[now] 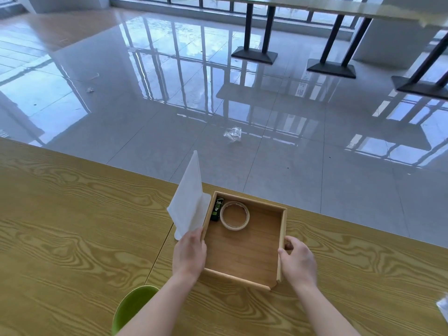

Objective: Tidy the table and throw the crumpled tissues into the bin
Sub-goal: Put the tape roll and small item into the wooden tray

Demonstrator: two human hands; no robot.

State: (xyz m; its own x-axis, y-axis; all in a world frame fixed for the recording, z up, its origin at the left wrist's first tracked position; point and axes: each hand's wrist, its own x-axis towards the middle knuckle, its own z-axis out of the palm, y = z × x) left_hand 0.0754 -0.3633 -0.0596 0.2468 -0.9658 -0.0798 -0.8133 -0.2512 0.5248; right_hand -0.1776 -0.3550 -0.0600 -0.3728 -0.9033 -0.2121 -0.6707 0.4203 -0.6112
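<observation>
With the left hand point(189, 253) clamped on a flat white sheet point(188, 202) and the right hand point(298, 259) gripping the wooden tray's point(281, 235) wall on the desk point(72, 214), she should steady the tray squarely; no crumpled tissue shows on the desk.

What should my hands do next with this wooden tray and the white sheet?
Probably lower the white sheet into the wooden tray. The left hand holds it upright at the tray's left wall, the right hand steadies the right wall, and only the tape roll fills the far corner.
</observation>
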